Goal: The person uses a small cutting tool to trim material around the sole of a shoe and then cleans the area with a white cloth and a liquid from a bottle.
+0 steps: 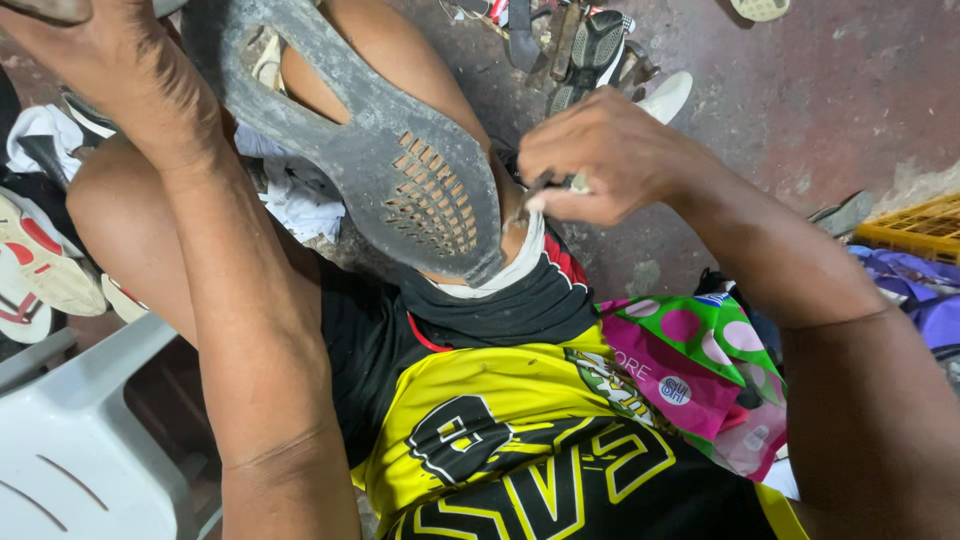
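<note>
Grey rubber shoe sole [380, 150] runs upper-left to lower-right, tread up; left hand [120, 70] grips its heel end, right hand [600, 155] pinches a small tool [545, 187] at the toe.

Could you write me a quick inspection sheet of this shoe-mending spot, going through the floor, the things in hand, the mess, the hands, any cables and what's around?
Surface: stained reddish concrete floor.
Job's things: grey shoe sole with a grid-patterned patch, propped against the knee, underside facing the camera; a small thin tool, mostly hidden.
Clutter: several shoes on the floor, white cloth, a spotted green and pink bag.
Hands: left hand grips the sole's top end; right hand pinches the tool at the sole's lower edge.
Cables: nothing seen.
Surroundings: white plastic chair, yellow crate.
</note>
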